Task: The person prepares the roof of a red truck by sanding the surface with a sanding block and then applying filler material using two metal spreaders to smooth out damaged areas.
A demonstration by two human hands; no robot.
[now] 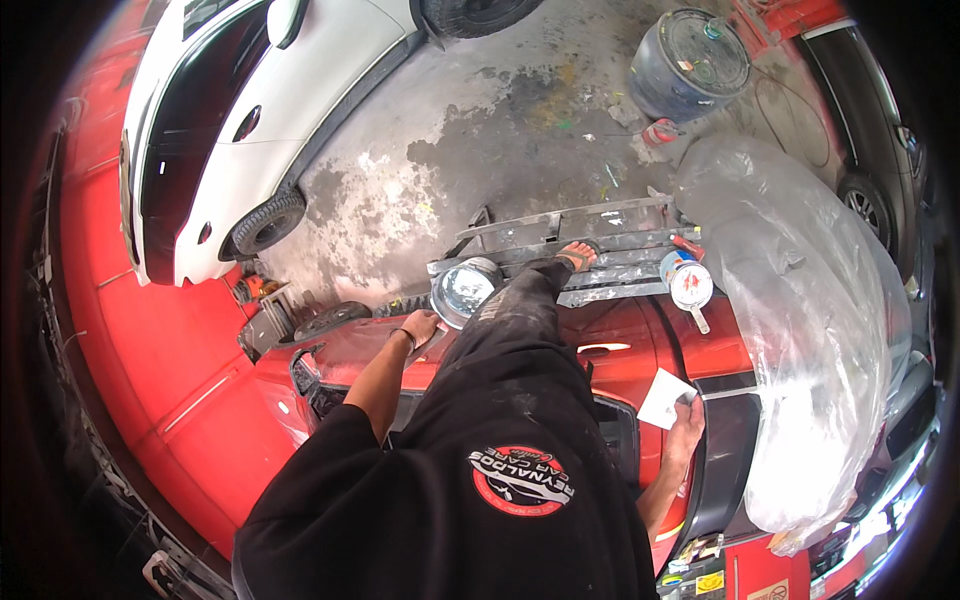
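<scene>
In my right hand [686, 420] I hold a square white sheet [660, 398] by its right edge, over the red car [610, 345] beside me. My left hand [421, 326] is closed at the red car's panel, just below the rim of a round bucket [462, 290]. A pale edge shows by its fingers, but what it holds cannot be made out. The bucket seems to hold shiny liquid. A can [689, 284] with a white top stands near my right hand, with a flat pale handle sticking out. My legs and dark clothes hide the car's middle.
One sandalled foot rests on a slatted bench [610, 222] along the car. Clear plastic sheeting [800, 330] drapes over the right side. A white car [290, 100] stands at the far left, a blue drum [690, 65] at the far right, and a dark car [860, 120] beyond the plastic.
</scene>
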